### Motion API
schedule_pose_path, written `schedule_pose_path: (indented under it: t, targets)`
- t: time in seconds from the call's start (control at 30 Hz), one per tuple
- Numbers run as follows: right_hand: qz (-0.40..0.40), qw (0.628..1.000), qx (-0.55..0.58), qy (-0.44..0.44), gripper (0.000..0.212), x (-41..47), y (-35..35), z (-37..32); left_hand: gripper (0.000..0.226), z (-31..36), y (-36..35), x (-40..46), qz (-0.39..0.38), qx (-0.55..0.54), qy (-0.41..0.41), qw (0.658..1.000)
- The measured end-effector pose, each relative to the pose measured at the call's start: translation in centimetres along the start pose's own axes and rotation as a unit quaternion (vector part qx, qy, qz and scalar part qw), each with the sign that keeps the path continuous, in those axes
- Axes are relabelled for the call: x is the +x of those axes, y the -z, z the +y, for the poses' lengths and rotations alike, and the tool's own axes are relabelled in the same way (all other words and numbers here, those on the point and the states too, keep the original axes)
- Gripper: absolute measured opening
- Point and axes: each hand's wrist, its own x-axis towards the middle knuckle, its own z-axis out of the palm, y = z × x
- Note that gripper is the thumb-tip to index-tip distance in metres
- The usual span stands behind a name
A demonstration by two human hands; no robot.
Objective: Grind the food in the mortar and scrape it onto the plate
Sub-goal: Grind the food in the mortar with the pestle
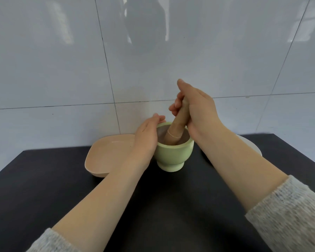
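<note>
A pale green footed mortar (173,153) stands on the dark table, near the wall. A wooden pestle (176,128) leans inside it, its lower end down in the bowl. My right hand (195,110) grips the pestle's upper part, fingers curled round it. My left hand (145,137) holds the mortar's left side, fingers wrapped over the far rim. A peach-coloured plate (105,153) lies directly left of the mortar, partly behind my left wrist. The food inside the mortar is too dark to make out.
A white dish (253,144) peeks out behind my right forearm at the right. The dark table (171,206) stretches toward me. A glossy tiled wall (153,60) rises just behind the plate and mortar.
</note>
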Motion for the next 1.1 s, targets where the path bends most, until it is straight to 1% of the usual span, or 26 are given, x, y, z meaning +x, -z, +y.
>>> schedule_pose_path:
  t: [0.07, 0.13, 0.27, 0.4, 0.6, 0.67, 0.87, 1.1]
  targets:
    - [0.011, 1.000, 0.004, 0.001, 0.035, 0.1, -0.7, -0.3, 0.036, -0.1, -0.1, 0.0, 0.002, 0.007, 0.000, 1.000]
    - [0.018, 1.000, 0.016, 0.014, 0.039, 0.4, -1.1, -0.9, 0.035, -0.4, -0.1, 0.0, 0.012, 0.000, -0.018, 1.000]
    - [-0.006, 0.999, 0.022, 0.044, 0.041, 0.6, -2.0, -1.5, 0.040, -0.5, -0.3, -0.3, 0.027, -0.004, -0.031, 0.999]
    - [-0.030, 0.999, 0.003, 0.018, 0.040, 0.7, -2.8, -0.7, 0.034, -0.5, -0.3, -0.4, 0.026, -0.004, -0.043, 0.999]
    - [-0.034, 0.999, -0.025, -0.003, 0.039, 0.8, -2.7, -0.4, 0.039, -0.5, -0.2, -0.3, 0.028, -0.014, -0.039, 0.999]
    - [-0.034, 0.999, -0.031, -0.007, 0.040, 0.7, -2.5, -0.2, 0.041, -0.7, -0.1, -0.1, 0.025, -0.010, -0.050, 0.998]
    - [-0.035, 0.998, -0.051, 0.002, 0.040, 0.7, -2.4, -0.9, 0.037, -0.9, 0.0, 0.0, 0.020, 0.004, -0.063, 0.998]
    - [-0.067, 0.995, -0.068, -0.028, 0.038, 0.7, -3.3, -0.7, 0.032, -0.6, 0.0, -0.1, 0.027, -0.003, -0.057, 0.998]
